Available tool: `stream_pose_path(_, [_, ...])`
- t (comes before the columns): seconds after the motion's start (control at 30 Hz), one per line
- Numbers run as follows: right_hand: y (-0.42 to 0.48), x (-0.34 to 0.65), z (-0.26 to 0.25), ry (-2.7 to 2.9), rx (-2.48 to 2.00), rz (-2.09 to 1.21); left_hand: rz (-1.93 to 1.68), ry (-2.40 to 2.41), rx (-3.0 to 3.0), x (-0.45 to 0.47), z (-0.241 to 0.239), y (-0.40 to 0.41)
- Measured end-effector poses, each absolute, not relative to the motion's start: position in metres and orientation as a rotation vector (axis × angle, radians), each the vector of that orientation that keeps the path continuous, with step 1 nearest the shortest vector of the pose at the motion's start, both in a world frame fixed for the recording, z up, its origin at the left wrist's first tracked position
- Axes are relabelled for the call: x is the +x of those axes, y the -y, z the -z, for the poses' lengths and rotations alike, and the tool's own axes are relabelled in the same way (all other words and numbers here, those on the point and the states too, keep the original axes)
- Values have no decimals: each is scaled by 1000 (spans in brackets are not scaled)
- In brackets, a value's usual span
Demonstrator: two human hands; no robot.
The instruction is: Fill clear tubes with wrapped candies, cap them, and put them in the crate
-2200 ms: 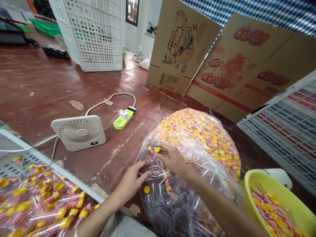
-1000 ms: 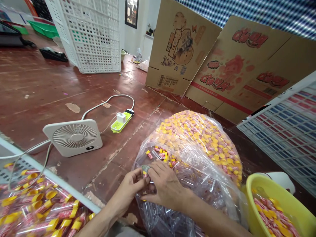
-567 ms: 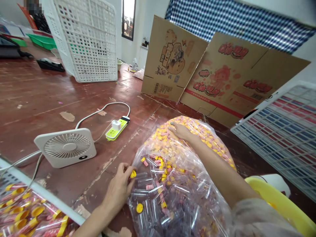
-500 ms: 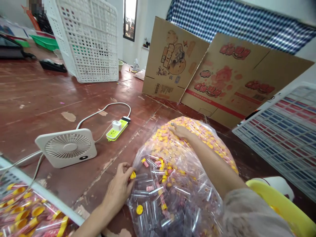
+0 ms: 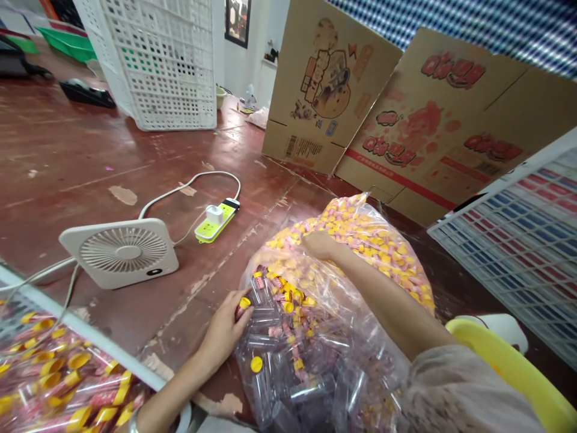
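A big clear plastic bag (image 5: 396,282) lies on the red-brown floor. Its far half is heaped with yellow and pink candies (image 5: 374,240); its near half holds several clear tubes (image 5: 279,385), some with yellow caps. My left hand (image 5: 223,329) is closed on the bag's near left edge, and a yellow cap (image 5: 244,302) sits at its fingertips. My right hand (image 5: 318,243) rests on the candy heap with its fingers curled down into it. What those fingers hold is hidden.
A white square fan (image 5: 121,252) and a green power strip (image 5: 216,216) lie to the left. A tray of filled yellow-capped tubes (image 5: 67,385) is at lower left, a yellow-green basin (image 5: 518,373) at lower right. White crates (image 5: 162,66) (image 5: 518,240) and cardboard boxes (image 5: 324,84) stand around.
My right hand left the tubes beside my left hand, reached out onto the far candy heap, then drew back a little. More candies now lie among the near tubes. My left hand stayed on the bag's edge.
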State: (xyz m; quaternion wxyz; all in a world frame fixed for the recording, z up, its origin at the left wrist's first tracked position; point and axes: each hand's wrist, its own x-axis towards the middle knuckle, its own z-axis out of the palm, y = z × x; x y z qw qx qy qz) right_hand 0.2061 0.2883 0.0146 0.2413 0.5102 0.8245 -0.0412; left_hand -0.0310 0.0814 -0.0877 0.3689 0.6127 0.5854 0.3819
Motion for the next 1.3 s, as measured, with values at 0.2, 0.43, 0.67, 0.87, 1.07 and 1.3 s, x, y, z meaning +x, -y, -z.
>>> stream_pose_path(0.2, [-269, 201, -44, -2303, 1332, 65, -991, -1514, 1580, -32, 84, -83])
stream_pose_path(0.43, [-194, 178, -85, -2553, 1222, 58, -1050, -1559, 1610, -45, 77, -72])
stream_pose_path(0.67, [-161, 168, -38, -2614, 648, 2, -966, -1384, 1849, -39, 54, -67])
stream_pose_path(0.87, [-174, 180, -25, -2694, 691, 101, -740, -1209, 1960, -1, 50, -86])
stream_pose_path(1.07, [-150, 190, -39, -2871, 1185, 265, -922, -1145, 1734, -11, 35, -87])
stream_pose_path(1.3, [-91, 184, -51, -2859, 1974, 1719, -1065, -852, 584, -24, 16, -57])
